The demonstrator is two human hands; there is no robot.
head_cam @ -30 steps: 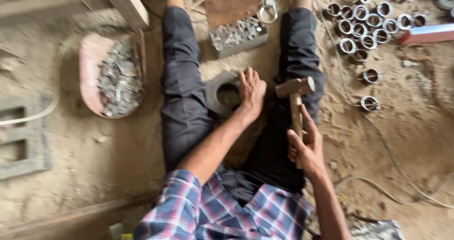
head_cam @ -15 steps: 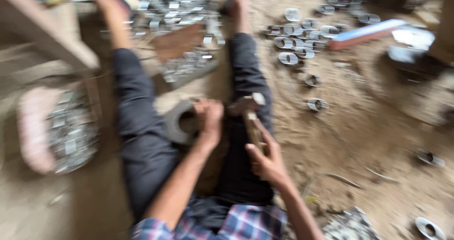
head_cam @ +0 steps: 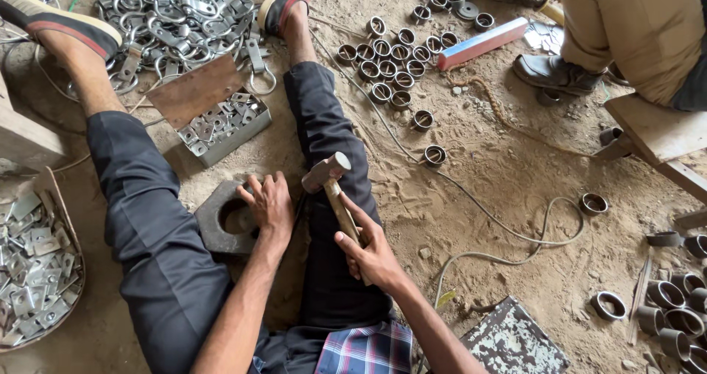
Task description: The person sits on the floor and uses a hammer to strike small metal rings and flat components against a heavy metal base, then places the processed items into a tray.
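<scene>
I sit on a dirt floor with my legs stretched out. My right hand (head_cam: 372,249) grips the wooden handle of a hammer (head_cam: 328,173), its steel head raised over my right thigh. My left hand (head_cam: 269,208) rests on a dark square metal block (head_cam: 217,230) with a round hole, lying between my legs; the fingers curl at the hole's edge. Whether they pinch a small part I cannot tell.
A metal tray of small plates (head_cam: 224,127) lies beyond the block, a heap of metal clamps (head_cam: 184,13) behind it. Steel rings (head_cam: 390,57) scatter on the right, a basket of plates (head_cam: 33,271) at left. A cable (head_cam: 515,234) crosses the sand. Another person's leg (head_cam: 626,28) is top right.
The camera has swung and steadied, showing more floor to the right. The hammer head stays raised over my thigh and my left hand stays on the block.
</scene>
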